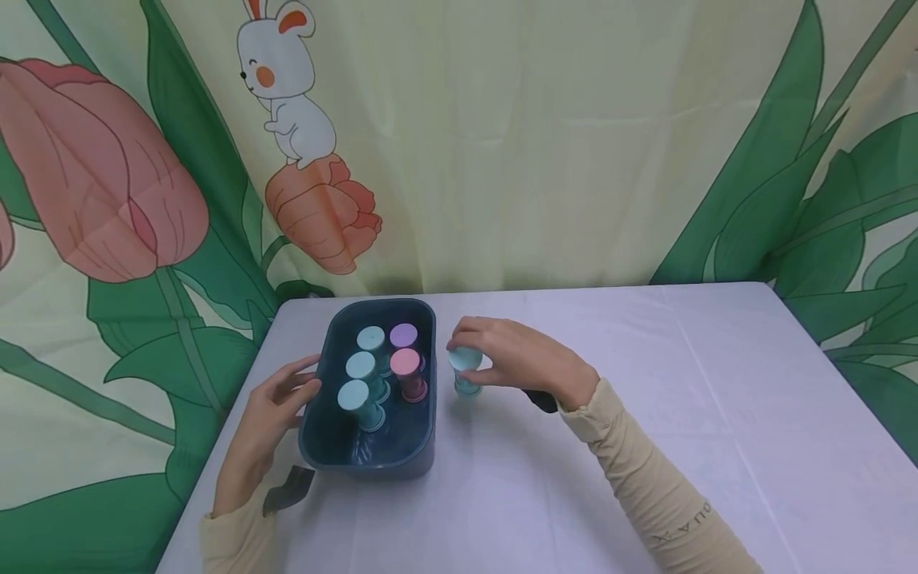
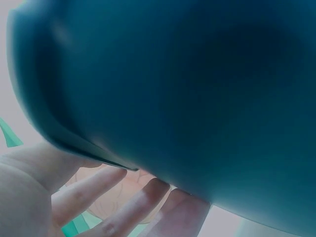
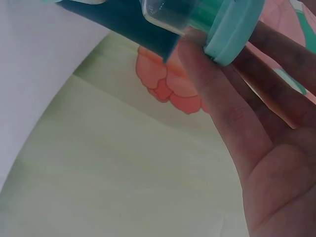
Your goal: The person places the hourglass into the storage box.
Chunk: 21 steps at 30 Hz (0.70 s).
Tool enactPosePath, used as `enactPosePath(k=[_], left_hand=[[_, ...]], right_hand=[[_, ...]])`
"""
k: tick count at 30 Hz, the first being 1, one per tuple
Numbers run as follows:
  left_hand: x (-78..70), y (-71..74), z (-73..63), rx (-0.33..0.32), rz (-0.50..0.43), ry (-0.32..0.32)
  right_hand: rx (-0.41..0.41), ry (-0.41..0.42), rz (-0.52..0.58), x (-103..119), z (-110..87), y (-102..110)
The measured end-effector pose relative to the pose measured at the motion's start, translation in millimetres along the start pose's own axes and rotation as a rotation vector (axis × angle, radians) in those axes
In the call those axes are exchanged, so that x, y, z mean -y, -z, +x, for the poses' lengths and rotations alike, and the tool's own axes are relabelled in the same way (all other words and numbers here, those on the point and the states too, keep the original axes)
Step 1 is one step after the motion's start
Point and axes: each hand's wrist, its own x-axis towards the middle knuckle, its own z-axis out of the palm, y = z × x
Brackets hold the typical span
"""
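Observation:
My right hand (image 1: 512, 359) pinches a sand timer (image 1: 466, 360) with a light teal cap, just right of the navy plastic bin (image 1: 398, 454). In the right wrist view the sand timer (image 3: 233, 29) has a clear body below its cap, and fingers lie against it. Whether its base touches the table cannot be told. My left hand (image 1: 268, 422) rests its fingers on the bin's left side. Inside the bin stand three teal-capped timers (image 1: 354, 395), a purple-capped one (image 1: 403, 335) and a pink-capped one (image 1: 406, 363).
A white cloth covers the table (image 1: 631, 383), whose far edge meets a printed curtain (image 1: 538, 159) with a rabbit, a carrot, a tulip and leaves. Black straps (image 1: 288, 490) are on both wrists. The bin's walls stand close to both hands.

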Motion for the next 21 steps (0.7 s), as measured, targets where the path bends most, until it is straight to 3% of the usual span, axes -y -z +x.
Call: enactPosePath(k=[21], left_hand=[[-0.4,0.4,-0.5,0.000,0.005,-0.009]], right_hand=[[-0.061,0.069,-0.032,10.6,8.8,25.0]])
